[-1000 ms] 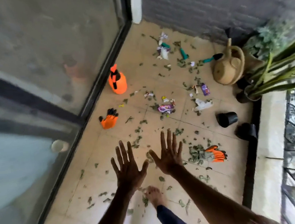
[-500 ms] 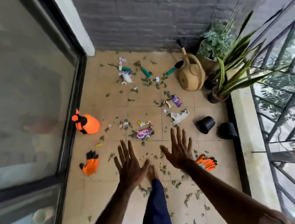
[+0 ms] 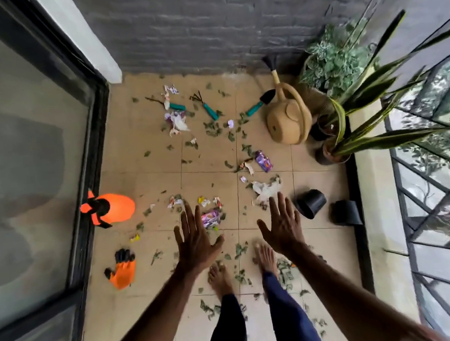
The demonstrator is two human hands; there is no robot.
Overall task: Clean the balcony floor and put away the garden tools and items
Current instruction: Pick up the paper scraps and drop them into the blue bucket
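Far L by glass door: orange glove flat on floor, orange sprayer beyond it. Mid: left hand & right hand both spread wide, holding nothing, above leaf bits & wrappers; teal-handled tools near back wall. R: two black pots tipped over, tan watering can beside plants.

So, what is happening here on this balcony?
A person stands barefoot on the floor, left hand and right hand held out open, holding nothing. Nothing is picked up yet: leaves and wrappers lie scattered, an orange glove and a spray bottle lie by the glass door, three garden tools and a watering can near the far wall, two black pots tipped over.
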